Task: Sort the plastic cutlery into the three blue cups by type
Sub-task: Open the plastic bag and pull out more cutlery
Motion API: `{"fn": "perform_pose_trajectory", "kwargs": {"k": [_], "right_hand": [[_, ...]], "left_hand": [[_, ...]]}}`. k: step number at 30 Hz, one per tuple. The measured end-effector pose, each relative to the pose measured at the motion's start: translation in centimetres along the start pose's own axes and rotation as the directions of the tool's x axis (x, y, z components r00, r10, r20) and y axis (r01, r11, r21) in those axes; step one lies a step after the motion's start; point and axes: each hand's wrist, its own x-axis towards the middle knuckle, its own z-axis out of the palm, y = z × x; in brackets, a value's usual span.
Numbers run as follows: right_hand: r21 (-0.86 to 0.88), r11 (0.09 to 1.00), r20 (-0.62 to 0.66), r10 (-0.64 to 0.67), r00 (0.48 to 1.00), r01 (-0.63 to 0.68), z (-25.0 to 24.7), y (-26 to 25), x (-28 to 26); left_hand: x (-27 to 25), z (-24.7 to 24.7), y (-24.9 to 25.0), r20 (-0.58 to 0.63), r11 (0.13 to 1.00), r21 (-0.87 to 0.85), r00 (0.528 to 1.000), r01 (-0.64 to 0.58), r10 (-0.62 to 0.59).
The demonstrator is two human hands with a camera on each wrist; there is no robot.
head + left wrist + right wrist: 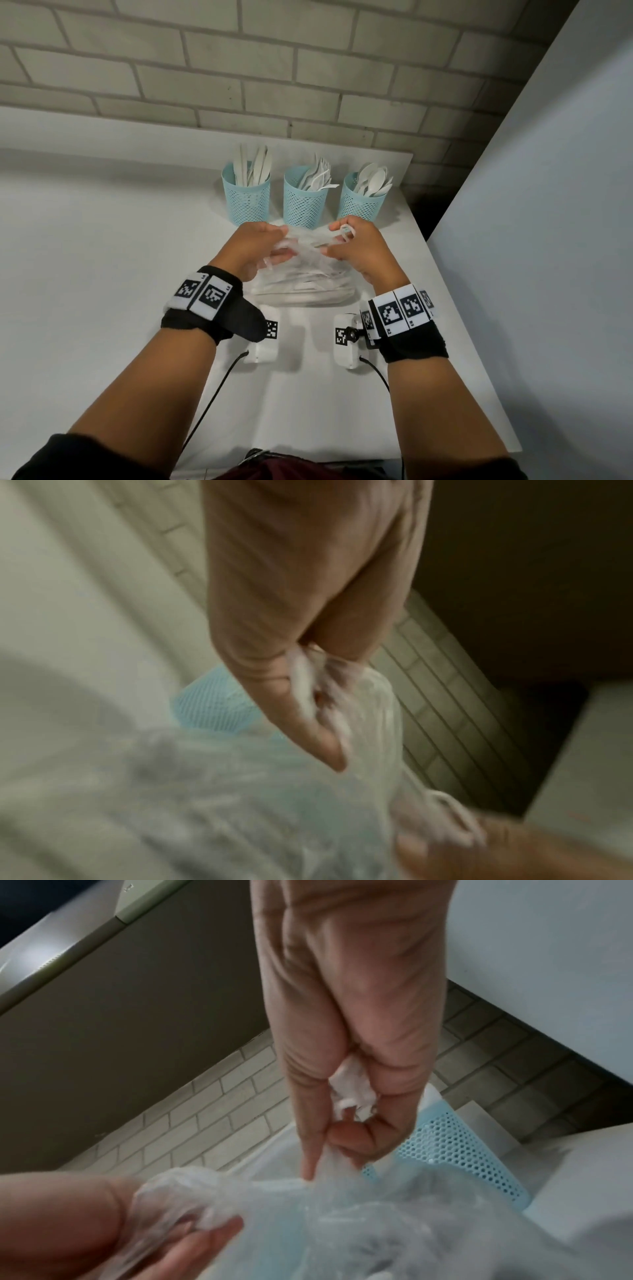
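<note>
Head view showed me both hands, left hand (255, 248) and right hand (356, 248), gripping the clear plastic bag (305, 274) of cutlery, its length lying crosswise between them, equally near.

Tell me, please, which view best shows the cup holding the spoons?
The head view: the spoon cup stands whole, rightmost of three, its spoons visible. The right wrist view catches only part of a mesh wall behind the bag; the left wrist view shows a blurred blue cup, unidentifiable.

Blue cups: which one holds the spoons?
The right-hand blue cup, nearest the table's right edge: rounded spoon bowls stick out of it. The middle cup shows fork tines, the left cup flat knife blades.
</note>
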Motion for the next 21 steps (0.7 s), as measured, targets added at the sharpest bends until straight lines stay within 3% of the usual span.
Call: {"fn": "perform_pose_trajectory", "kwargs": {"k": [3, 5, 6, 9, 12, 13, 15, 16, 18, 20, 21], "right_hand": [[-0.012, 0.998, -0.003, 0.066, 0.998, -0.066, -0.7, 1.0, 0.0], [0.174, 0.973, 0.030, 0.148, 0.989, -0.151, -1.0, 1.5, 0.1], [0.337, 0.914, 0.073, 0.214, 0.974, -0.226, -1.0, 1.5, 0.2], [0.726, 0.557, 0.259, 0.320, 0.911, -0.403, -1.0, 1.5, 0.6], [0.888, 0.157, 0.347, 0.388, 0.854, -0.432, -0.9, 2.7, 1.2], [0.908, 0.058, 0.357, 0.411, 0.839, -0.415, -0.9, 3.0, 1.3], [0.926, -0.017, 0.343, 0.461, 0.818, -0.378, -0.9, 3.6, 1.3], [0.921, 0.035, 0.321, 0.497, 0.806, -0.389, -1.0, 3.3, 1.1], [0.876, 0.272, 0.197, 0.551, 0.811, -0.398, -1.3, 2.6, 1.0], [0.630, 0.675, -0.049, 0.528, 0.848, -0.384, -1.7, 2.1, 1.2], [0.361, 0.855, -0.186, 0.457, 0.870, -0.373, -1.9, 1.6, 1.0]], "left_hand": [[0.6, -1.2, -0.4, 0.037, 0.952, -0.300, 0.998, 0.064, -0.055], [0.8, -1.6, -0.8, 0.086, 0.815, -0.562, 0.990, 0.140, -0.111], [1.1, -1.7, -1.1, 0.107, 0.718, -0.673, 0.984, 0.179, -0.145], [1.4, -1.5, -1.7, 0.148, 0.547, -0.805, 0.970, 0.232, -0.194], [2.2, -2.1, -2.3, 0.185, 0.405, -0.879, 0.963, 0.252, -0.196], [2.3, -2.4, -2.4, 0.182, 0.384, -0.889, 0.962, 0.250, -0.205], [2.0, -2.6, -2.0, 0.108, 0.505, -0.836, 0.967, 0.214, -0.232], [2.1, -2.8, -1.9, 0.062, 0.623, -0.756, 0.970, 0.199, -0.235], [1.7, -2.7, -1.1, -0.022, 0.863, -0.480, 0.982, 0.155, -0.188], [1.1, -2.4, -0.1, -0.117, 0.996, -0.029, 0.989, 0.089, -0.092], [0.8, -2.3, 0.2, -0.189, 0.974, 0.218, 0.982, 0.066, -0.025]]}}
